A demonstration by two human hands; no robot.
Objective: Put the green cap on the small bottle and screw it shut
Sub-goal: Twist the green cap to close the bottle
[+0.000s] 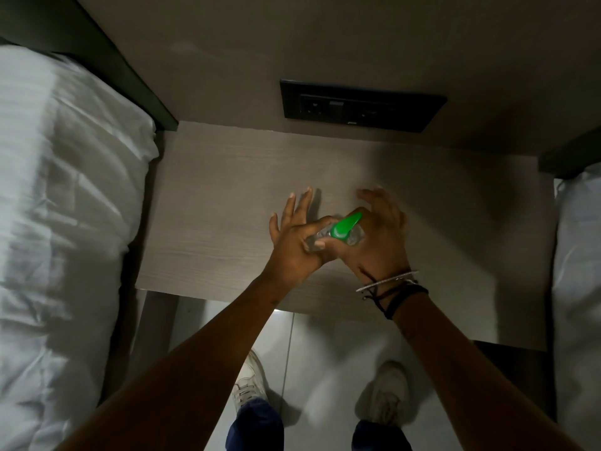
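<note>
Nearest the camera, below the bench (201,203): two white shoes on pale floor (325,353), dark blue trouser legs above them, both forearms reaching up toward the bench's near edge. On the right wrist, just short of that edge, a silver bangle (387,280) and dark cords.

Over the middle of the bench: left hand (292,242) with thumb and forefinger pinched on the small bottle (317,239), a clear bottle, tilted, held between the two hands just above the bench top; remaining fingers splayed out and away, not on the bottle. Left grip thus closed on the bottle by two digits only. Right hand (377,236) cupped around the bottle's other side, fingers curled loosely above it; right grip half-closed, touching the bottle at the palm side, firmness of hold impossible to tell. Green cap (344,226) sitting at the bottle's top, its long flip part angled up toward the right hand; seated or merely resting, cannot tell.

Left of the bench: white bedding (65,190), touching its side. Right of the bench: more white bedding at the frame edge.

Beyond the bench, on the back panel: black socket plate (361,107).
</note>
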